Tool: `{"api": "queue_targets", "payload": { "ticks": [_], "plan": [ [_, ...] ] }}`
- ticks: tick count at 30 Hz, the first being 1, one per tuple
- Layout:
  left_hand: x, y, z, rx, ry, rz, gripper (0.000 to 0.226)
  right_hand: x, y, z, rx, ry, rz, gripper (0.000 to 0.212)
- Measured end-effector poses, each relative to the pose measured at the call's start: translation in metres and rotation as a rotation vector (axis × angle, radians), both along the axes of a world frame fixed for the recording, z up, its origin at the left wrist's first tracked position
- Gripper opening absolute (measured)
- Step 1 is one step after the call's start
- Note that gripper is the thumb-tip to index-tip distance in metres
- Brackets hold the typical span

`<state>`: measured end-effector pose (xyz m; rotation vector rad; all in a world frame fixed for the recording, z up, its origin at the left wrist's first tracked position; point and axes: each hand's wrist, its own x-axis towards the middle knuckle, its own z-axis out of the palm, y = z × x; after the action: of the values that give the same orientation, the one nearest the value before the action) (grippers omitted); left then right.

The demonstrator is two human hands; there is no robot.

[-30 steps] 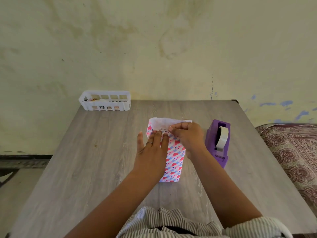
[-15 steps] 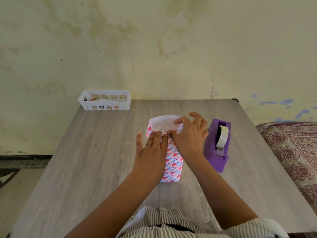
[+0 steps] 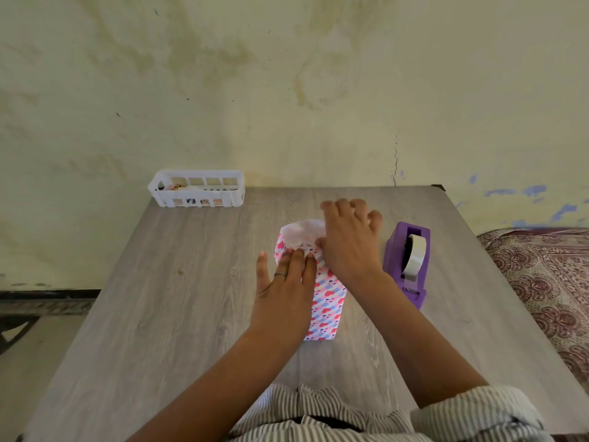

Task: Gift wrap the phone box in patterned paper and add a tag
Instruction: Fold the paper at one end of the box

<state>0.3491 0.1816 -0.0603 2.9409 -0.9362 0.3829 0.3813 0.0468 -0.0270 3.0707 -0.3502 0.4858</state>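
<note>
The phone box (image 3: pixel 326 301) lies lengthwise in the middle of the table, covered in white paper with pink hearts and blue stripes. At its far end a loose flap (image 3: pixel 301 232) shows its white underside. My left hand (image 3: pixel 285 288) rests flat on top of the box, fingers together, holding it down. My right hand (image 3: pixel 349 240) is over the far right corner of the box, thumb against the flap's fold and fingers curled over the far end. No tag is visible.
A purple tape dispenser (image 3: pixel 409 263) with a clear roll stands right of the box. A white slotted basket (image 3: pixel 196 188) with small items sits at the far left corner of the grey wooden table (image 3: pixel 159 298). A patterned bedcover (image 3: pixel 548 282) lies to the right.
My right hand has moved from pinching the flap's near edge to reaching over the far right end of the box. The flap has bowed upward. My left hand has stayed put.
</note>
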Motion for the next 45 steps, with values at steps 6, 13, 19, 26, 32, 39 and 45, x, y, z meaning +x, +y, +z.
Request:
{"api": "queue_targets", "payload": {
  "ticks": [6, 13, 19, 26, 32, 39, 45],
  "plan": [
    [0.006, -0.003, 0.001, -0.058, -0.068, -0.009, 0.066, -0.005, 0.008, -0.002, -0.037, -0.098, 0.141, 0.018],
    [0.018, -0.008, -0.005, -0.117, -0.073, -0.013, 0.060, -0.013, 0.004, 0.007, 0.019, 0.006, 0.192, 0.021],
    [0.019, -0.006, 0.006, -0.361, -0.097, -0.047, 0.049, -0.019, 0.005, 0.013, -0.023, 0.111, 0.230, 0.022],
    [0.038, 0.004, 0.024, -0.317, -0.173, -0.171, 0.078, -0.025, -0.001, 0.018, -0.029, 0.194, 0.297, 0.023],
    [0.047, 0.008, 0.042, -0.194, 0.159, -0.174, 0.087, -0.033, -0.001, 0.016, 0.022, 0.201, 0.348, 0.024],
    [0.049, 0.005, 0.048, -0.026, 0.197, -0.168, 0.076, -0.047, -0.001, 0.011, 0.160, 0.129, 0.343, 0.021],
    [0.055, 0.011, 0.049, -0.095, 0.286, -0.206, 0.070, -0.048, -0.014, 0.031, 0.670, 0.161, 0.429, 0.023]
  ]
}}
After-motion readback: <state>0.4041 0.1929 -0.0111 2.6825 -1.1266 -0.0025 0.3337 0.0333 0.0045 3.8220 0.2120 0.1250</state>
